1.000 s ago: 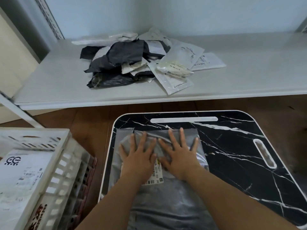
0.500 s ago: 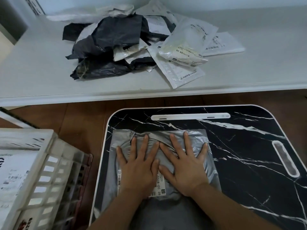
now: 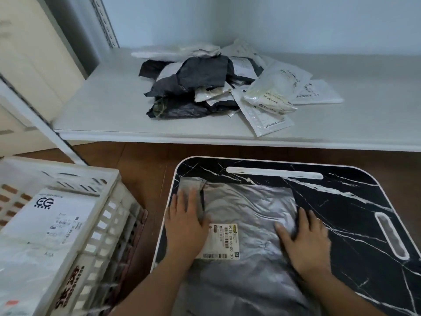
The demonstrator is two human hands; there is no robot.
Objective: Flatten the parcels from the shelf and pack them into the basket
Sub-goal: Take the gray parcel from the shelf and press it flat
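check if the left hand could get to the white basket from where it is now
Probably yes. The left hand lies flat on the grey parcel at its left edge, and the white basket stands just left of the black marble table, its top open, nothing between.

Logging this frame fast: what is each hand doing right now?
Left hand: open, flat, pressing the grey parcel near its left edge.
Right hand: open, fingers spread, pressing the parcel's right edge.
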